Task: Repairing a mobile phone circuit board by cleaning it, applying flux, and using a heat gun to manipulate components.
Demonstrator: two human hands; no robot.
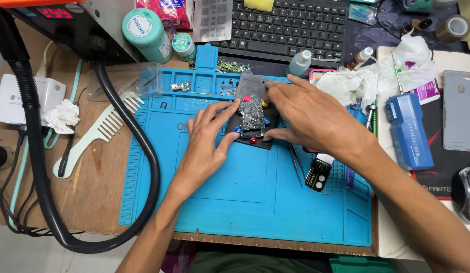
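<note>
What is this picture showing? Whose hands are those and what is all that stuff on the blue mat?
The picture comes from a camera on a person's head, looking down at a desk. The two hands belong to that person. The left hand and the right hand both touch a small circuit board, a flat green piece from inside a gadget. It sits on a black holder with coloured pegs around it. Under it lies a blue mat with little trays along the top for tiny parts. Nearby are tweezers, a pale comb, a thick black hose, small bottles, a keyboard, crumpled tissue and a blue tool box.
</note>
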